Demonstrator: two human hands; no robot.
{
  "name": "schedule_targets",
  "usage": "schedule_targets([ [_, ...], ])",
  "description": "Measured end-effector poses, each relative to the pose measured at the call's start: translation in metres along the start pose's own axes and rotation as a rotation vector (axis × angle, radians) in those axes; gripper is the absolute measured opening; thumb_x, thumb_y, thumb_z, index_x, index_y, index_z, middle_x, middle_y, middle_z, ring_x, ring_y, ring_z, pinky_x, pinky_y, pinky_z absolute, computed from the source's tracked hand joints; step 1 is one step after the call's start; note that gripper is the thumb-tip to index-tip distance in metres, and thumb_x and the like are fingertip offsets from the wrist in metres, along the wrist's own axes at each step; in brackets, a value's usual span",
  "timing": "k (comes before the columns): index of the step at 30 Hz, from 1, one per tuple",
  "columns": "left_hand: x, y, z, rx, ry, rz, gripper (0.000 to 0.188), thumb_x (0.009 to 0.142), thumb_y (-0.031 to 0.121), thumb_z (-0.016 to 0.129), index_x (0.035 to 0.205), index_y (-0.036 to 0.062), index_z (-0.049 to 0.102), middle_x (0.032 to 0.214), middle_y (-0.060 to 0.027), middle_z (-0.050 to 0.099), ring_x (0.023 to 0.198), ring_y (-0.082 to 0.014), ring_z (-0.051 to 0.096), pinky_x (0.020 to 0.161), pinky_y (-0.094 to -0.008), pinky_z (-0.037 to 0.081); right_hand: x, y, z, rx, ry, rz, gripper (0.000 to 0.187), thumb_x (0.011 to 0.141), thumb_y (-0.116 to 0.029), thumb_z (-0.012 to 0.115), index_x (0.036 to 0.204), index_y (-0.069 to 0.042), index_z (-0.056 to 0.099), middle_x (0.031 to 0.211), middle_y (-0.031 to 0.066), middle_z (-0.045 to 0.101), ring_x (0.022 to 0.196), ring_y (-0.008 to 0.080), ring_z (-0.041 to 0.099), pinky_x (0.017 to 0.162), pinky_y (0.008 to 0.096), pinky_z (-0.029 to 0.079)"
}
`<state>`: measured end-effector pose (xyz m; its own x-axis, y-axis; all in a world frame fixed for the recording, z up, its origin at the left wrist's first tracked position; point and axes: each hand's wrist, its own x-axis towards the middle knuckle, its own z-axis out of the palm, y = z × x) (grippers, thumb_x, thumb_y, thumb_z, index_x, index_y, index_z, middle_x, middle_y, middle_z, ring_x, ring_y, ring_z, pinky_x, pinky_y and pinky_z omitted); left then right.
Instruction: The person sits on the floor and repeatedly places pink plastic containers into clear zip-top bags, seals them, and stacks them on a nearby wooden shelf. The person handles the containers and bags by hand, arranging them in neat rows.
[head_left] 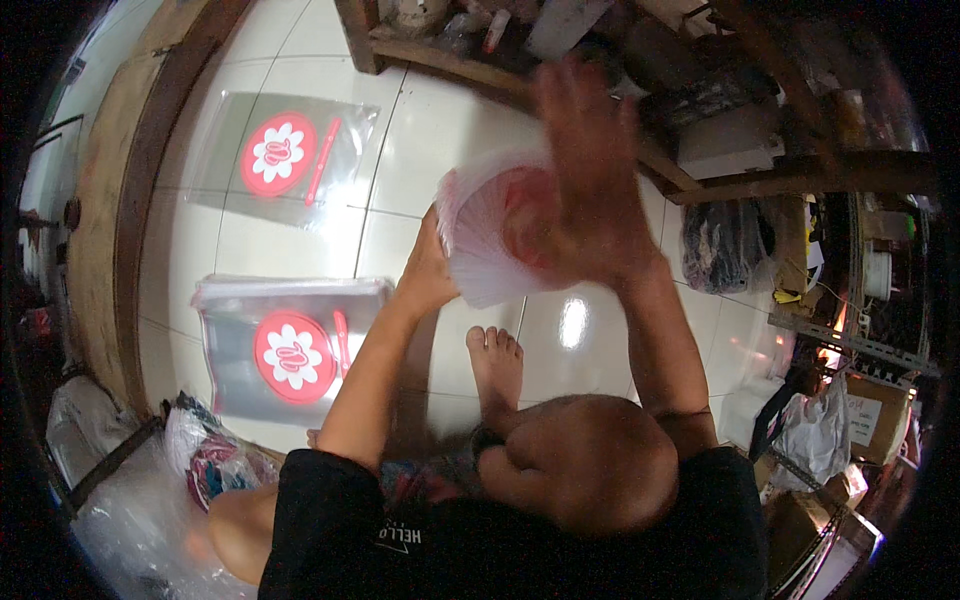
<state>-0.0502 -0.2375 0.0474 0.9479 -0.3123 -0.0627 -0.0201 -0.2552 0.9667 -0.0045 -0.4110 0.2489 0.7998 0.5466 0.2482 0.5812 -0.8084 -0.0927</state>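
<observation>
A thick bundle of clear plastic bags (482, 240) with pinkish-red print is bent into a curve in front of me, above the tiled floor. My left hand (428, 265) is closed on its left edge, with part of the fingers hidden behind the bundle. My right hand (595, 185), smeared by motion, has its fingers stretched out away from me. It passes over the bundle's right side and hides part of it; whether the palm touches the bags I cannot tell.
On the white tiles (430, 130) at left lie a single clear bag (345, 145) with a red-and-white flower print and, nearer, a neat stack of such bags (225, 345). Wooden shelving (450, 62) stands ahead, a wooden beam (125, 200) at left, cluttered boxes (880, 420) at right. My bare foot (495, 365) rests below the bundle.
</observation>
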Motion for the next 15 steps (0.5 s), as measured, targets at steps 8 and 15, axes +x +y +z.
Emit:
schedule_targets([
  [8,-0.004,0.005,0.005,0.108,0.051,0.073,0.118,0.062,0.037,0.088,0.148,-0.0052,0.02,0.147,-0.0272,0.036,0.138,-0.037,0.037,0.115,-0.0409,0.032,0.031,0.033,0.003,-0.05,0.137,0.067,0.088,0.083,-0.037,0.067,0.151,0.0,0.025,0.151,0.0249,0.033,0.14,0.0398,0.033,0.112,0.0626,0.017],
  [15,-0.001,0.001,0.011,0.079,0.081,0.047,0.121,0.06,0.037,0.09,0.148,-0.0067,0.019,0.147,-0.0273,0.037,0.138,-0.0375,0.037,0.114,-0.0403,0.032,0.016,0.039,0.027,-0.046,0.107,0.019,0.084,0.083,-0.047,0.066,0.145,0.001,0.036,0.143,0.0269,0.042,0.129,0.0442,0.043,0.112,0.0542,0.027],
])
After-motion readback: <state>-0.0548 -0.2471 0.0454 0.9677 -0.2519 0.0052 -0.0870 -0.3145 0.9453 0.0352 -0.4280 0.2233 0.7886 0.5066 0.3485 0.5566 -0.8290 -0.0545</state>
